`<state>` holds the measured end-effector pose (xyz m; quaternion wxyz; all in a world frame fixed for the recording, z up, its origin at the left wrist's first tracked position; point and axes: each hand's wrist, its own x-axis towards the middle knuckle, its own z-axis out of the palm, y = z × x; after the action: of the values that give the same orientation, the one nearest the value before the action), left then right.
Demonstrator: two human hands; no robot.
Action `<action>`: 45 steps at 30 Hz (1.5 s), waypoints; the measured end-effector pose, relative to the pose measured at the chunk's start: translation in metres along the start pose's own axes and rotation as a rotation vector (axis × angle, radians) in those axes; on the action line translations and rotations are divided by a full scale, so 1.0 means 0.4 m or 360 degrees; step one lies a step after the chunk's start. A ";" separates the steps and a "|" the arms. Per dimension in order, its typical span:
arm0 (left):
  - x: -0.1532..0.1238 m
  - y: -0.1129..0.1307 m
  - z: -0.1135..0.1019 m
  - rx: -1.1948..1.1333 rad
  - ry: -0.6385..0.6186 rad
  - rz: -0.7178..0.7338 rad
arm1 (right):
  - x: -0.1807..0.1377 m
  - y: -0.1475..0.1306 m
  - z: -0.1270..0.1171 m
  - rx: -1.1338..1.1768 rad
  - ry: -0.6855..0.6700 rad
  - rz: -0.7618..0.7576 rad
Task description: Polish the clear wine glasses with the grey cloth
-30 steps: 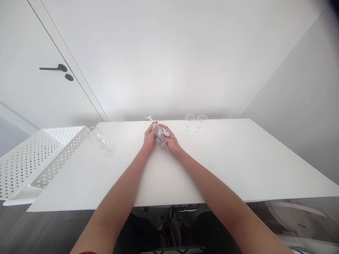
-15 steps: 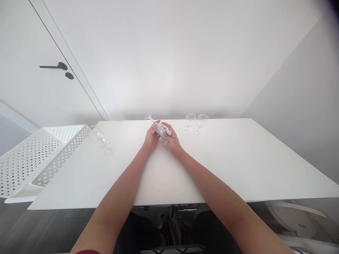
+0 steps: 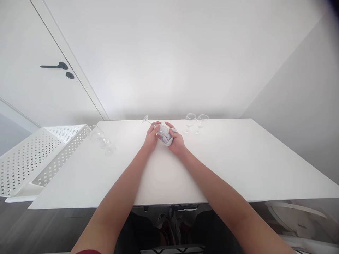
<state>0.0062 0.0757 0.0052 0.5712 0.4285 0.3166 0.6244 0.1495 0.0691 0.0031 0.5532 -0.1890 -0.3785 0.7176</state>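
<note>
Above the middle of the white table, a clear wine glass (image 3: 162, 129) lies tilted between my hands, its foot pointing up and to the left. My left hand (image 3: 153, 137) is closed around the bowl near the stem. A light grey cloth (image 3: 167, 139) is bunched in my right hand (image 3: 177, 141) and pressed against the rim end of the bowl. My right thumb rests on the cloth, and part of the cloth shows under the glass.
Two wine glasses (image 3: 190, 120) stand upright at the table's back, right of my hands. Several more glasses (image 3: 105, 142) are in a row on the left. A white perforated rack (image 3: 57, 155) adjoins the table's left edge. The white table (image 3: 238, 165) meets a wall behind.
The glass has turned, its foot swinging slightly left and lower. My right hand has shifted a little right with the cloth, and more of the cloth now shows around the rim.
</note>
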 end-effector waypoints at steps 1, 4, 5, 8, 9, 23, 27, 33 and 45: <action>0.002 -0.003 -0.004 0.0046 0.0053 0.0011 | -0.001 0.003 0.002 -0.0123 0.0047 -0.0100; 0.011 -0.011 -0.016 0.0044 0.0135 0.0058 | -0.002 0.010 0.006 -0.0497 0.0065 -0.0310; 0.013 -0.012 -0.018 0.0021 0.0125 0.0071 | -0.002 0.011 0.005 -0.0537 0.0042 -0.0310; 0.010 -0.008 -0.016 -0.0017 0.0051 0.0068 | -0.002 0.010 0.002 -0.0444 0.0027 -0.0242; 0.008 -0.006 -0.013 -0.0019 0.0025 0.0052 | -0.001 0.008 0.002 -0.0447 0.0037 -0.0255; -0.004 0.003 0.004 0.0032 -0.0153 -0.0019 | 0.011 0.005 -0.022 -0.0058 0.0138 -0.0082; -0.004 0.002 -0.003 0.0121 -0.0023 0.0000 | -0.004 0.000 0.002 -0.0447 0.0064 -0.0177; 0.000 0.002 0.000 0.0042 -0.0126 0.0081 | 0.021 0.003 -0.022 0.0079 0.0258 -0.0041; 0.000 0.010 -0.008 -0.0179 -0.0196 -0.0385 | 0.023 -0.035 -0.055 0.0036 0.0389 -0.0331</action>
<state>0.0016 0.0753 0.0072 0.6837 0.3921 0.2948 0.5403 0.1710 0.0865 0.0008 0.6685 -0.2285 -0.3178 0.6323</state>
